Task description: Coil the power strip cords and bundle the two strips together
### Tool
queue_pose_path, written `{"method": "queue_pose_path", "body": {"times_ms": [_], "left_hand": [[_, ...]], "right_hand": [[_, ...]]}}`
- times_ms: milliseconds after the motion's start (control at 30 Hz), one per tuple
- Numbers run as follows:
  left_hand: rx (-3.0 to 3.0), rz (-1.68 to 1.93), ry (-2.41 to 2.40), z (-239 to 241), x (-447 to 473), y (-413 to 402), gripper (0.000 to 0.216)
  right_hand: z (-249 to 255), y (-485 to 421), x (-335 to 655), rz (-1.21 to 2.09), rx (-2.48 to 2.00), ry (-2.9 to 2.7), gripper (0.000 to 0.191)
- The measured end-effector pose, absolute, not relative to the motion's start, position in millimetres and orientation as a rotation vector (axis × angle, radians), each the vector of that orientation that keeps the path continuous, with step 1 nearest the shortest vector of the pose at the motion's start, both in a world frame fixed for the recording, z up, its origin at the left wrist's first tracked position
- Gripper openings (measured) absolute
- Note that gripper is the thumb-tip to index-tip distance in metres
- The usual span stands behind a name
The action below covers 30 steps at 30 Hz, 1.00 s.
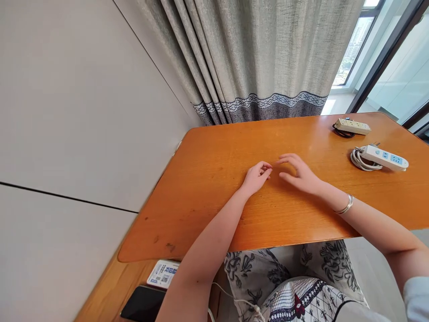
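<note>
My left hand (257, 176) rests on the orange wooden table (208, 188) near its middle, fingers curled loosely inward with nothing visible in them. My right hand (300, 172) lies just to its right, fingers stretched out and spread over the tabletop, holding nothing. The fingertips of both hands almost meet. A silver bracelet (346, 205) circles my right wrist. Both forearms reach in from the lower edge of the view.
A beige power strip (352, 126) and a white power strip (385, 157) with a coiled cord (358, 158) lie at the table's far right. A grey curtain (254, 58) hangs behind, a wall on the left. A dark phone (143, 303) and a printed card (163, 273) sit on a lower surface.
</note>
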<state>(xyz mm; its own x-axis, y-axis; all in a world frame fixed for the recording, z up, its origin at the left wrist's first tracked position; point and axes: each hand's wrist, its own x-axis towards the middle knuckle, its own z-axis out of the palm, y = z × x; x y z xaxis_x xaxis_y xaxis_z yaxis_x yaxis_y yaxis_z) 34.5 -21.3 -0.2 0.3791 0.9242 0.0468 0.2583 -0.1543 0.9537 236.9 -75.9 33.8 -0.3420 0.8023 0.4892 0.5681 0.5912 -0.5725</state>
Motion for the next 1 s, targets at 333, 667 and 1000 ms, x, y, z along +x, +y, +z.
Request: {"method": "queue_pose_path", "body": {"times_ms": [333, 667, 1000], "left_hand": [[2.104, 0.623, 1.106, 7, 31, -28, 0.009], [2.073, 0.621, 1.113, 7, 31, -29, 0.015], [2.098, 0.613, 1.102, 6, 29, -29, 0.019]], "right_hand": [[-1, -78, 241, 0.425, -1.103, -2.457, 0.066], [2, -80, 235, 0.349, -1.093, -2.483, 0.069], [0, -80, 234, 0.378, -1.102, -2.459, 0.072]]}}
